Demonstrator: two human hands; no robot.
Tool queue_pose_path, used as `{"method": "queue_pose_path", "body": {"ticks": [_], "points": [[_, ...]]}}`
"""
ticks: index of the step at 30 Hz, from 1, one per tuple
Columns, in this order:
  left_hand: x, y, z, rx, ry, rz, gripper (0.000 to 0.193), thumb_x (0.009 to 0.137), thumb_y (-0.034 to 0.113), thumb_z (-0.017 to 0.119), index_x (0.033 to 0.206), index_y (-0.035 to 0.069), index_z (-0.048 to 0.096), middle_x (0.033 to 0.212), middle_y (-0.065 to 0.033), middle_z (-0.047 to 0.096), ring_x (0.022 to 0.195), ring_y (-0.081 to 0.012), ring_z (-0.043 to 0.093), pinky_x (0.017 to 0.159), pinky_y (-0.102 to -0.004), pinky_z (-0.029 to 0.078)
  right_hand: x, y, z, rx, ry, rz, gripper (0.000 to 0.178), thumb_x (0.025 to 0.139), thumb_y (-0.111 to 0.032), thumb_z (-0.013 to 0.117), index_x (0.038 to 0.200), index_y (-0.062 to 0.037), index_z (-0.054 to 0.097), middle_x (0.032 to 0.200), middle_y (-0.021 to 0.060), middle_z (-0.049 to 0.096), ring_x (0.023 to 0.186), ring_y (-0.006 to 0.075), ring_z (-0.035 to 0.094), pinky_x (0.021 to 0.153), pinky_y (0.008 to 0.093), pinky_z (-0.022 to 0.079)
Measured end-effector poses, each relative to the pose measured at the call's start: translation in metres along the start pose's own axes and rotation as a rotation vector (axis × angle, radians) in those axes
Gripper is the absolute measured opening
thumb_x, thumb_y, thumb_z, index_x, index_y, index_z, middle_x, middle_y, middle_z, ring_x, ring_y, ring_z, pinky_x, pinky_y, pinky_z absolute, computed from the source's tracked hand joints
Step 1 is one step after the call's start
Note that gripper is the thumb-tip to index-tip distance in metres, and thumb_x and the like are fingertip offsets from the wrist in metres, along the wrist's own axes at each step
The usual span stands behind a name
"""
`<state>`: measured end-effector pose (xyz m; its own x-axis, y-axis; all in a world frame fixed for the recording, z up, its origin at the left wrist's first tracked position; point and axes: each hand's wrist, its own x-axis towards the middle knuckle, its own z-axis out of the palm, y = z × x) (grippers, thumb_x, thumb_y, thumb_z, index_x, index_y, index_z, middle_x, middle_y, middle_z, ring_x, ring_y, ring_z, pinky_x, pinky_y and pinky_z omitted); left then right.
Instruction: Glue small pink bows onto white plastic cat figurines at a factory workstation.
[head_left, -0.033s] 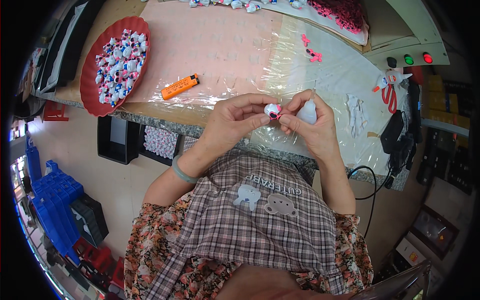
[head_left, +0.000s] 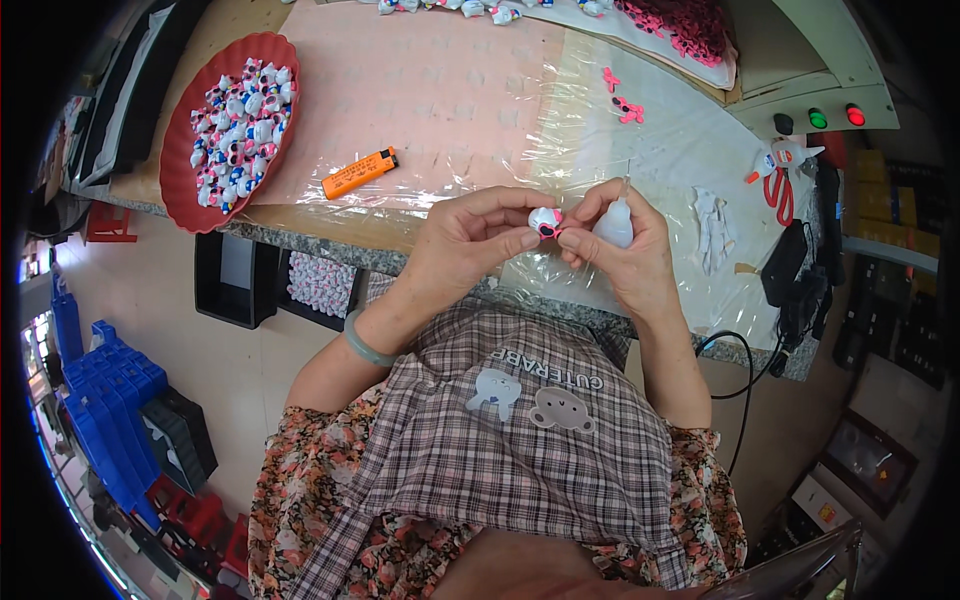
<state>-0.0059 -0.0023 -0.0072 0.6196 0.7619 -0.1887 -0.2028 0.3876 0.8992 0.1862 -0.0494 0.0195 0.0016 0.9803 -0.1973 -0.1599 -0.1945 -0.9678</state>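
Observation:
Between thumb and fingers, my left hand [head_left: 470,232] pinches a small white figurine [head_left: 541,217] with pink and black parts. My right hand [head_left: 632,245] meets it from the other side, thumb and fingertip at the figurine's pink part. Tucked in that same right hand is a small whitish squeeze bottle [head_left: 615,226], its thin needle-like tip pointing away from me. Both hands are over the near edge of the plastic-covered table [head_left: 430,110]. Two loose pink bow-like pieces [head_left: 628,111] lie beyond my right hand.
A red scalloped tray [head_left: 175,160] of similar figurines stands at left, an orange lighter-shaped object [head_left: 360,174] near it. At right are red-handled scissors [head_left: 778,196], a crumpled white cloth [head_left: 712,230] and a black cable [head_left: 748,370]. A pile of pink pieces [head_left: 690,35] sits at the back.

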Motion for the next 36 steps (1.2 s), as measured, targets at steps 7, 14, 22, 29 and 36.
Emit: {"method": "queue_pose_path", "body": {"ticks": [7, 14, 22, 29, 36], "points": [[0.000, -0.003, 0.003, 0.064, -0.015, 0.081, 0.029, 0.087, -0.002, 0.063, 0.116, -0.002, 0.061, 0.109, -0.0083, 0.064, 0.099, -0.0136, 0.063, 0.086, -0.0262, 0.052, -0.002, -0.001, 0.004, -0.106, 0.066, 0.031, 0.022, 0.079, 0.005, 0.070, 0.089, -0.0017, 0.052, 0.081, 0.0037, 0.058, 0.065, 0.0091, 0.058, 0.056, 0.0221, 0.049], [0.000, -0.010, 0.009, 0.101, 0.046, 0.143, 0.026, 0.086, 0.000, 0.064, 0.112, -0.002, 0.063, 0.107, -0.0080, 0.065, 0.097, -0.0135, 0.063, 0.086, -0.0270, 0.052, -0.007, 0.005, 0.012, -0.285, 0.143, -0.042, 0.023, 0.080, 0.003, 0.070, 0.094, -0.0029, 0.052, 0.078, 0.0030, 0.060, 0.066, 0.0075, 0.058, 0.056, 0.0210, 0.048], [-0.004, -0.009, 0.011, 0.097, 0.045, 0.121, 0.026, 0.087, 0.002, 0.065, 0.112, -0.002, 0.062, 0.106, -0.0089, 0.066, 0.096, -0.0138, 0.064, 0.087, -0.0267, 0.052, -0.012, 0.013, 0.013, -0.715, 0.244, -0.387, 0.021, 0.077, 0.001, 0.073, 0.094, 0.0004, 0.061, 0.078, 0.0047, 0.064, 0.071, 0.0110, 0.063, 0.060, 0.0229, 0.050], [-0.005, -0.018, 0.014, 0.103, 0.059, 0.253, 0.023, 0.088, 0.000, 0.063, 0.110, -0.003, 0.062, 0.108, -0.0101, 0.065, 0.100, -0.0148, 0.062, 0.088, -0.0272, 0.051, -0.016, 0.016, 0.023, -0.606, 0.277, -0.354, 0.018, 0.073, -0.003, 0.076, 0.085, -0.0013, 0.063, 0.078, 0.0100, 0.065, 0.068, 0.0219, 0.066, 0.060, 0.0309, 0.050], [-0.002, -0.024, 0.013, 0.155, 0.115, 0.260, 0.020, 0.088, -0.001, 0.061, 0.108, -0.003, 0.061, 0.107, -0.0099, 0.065, 0.100, -0.0150, 0.062, 0.088, -0.0263, 0.051, -0.011, 0.032, 0.024, -0.566, 0.323, -0.331, 0.017, 0.072, 0.000, 0.075, 0.084, -0.0011, 0.062, 0.076, 0.0094, 0.064, 0.067, 0.0213, 0.065, 0.059, 0.0301, 0.050]]}}
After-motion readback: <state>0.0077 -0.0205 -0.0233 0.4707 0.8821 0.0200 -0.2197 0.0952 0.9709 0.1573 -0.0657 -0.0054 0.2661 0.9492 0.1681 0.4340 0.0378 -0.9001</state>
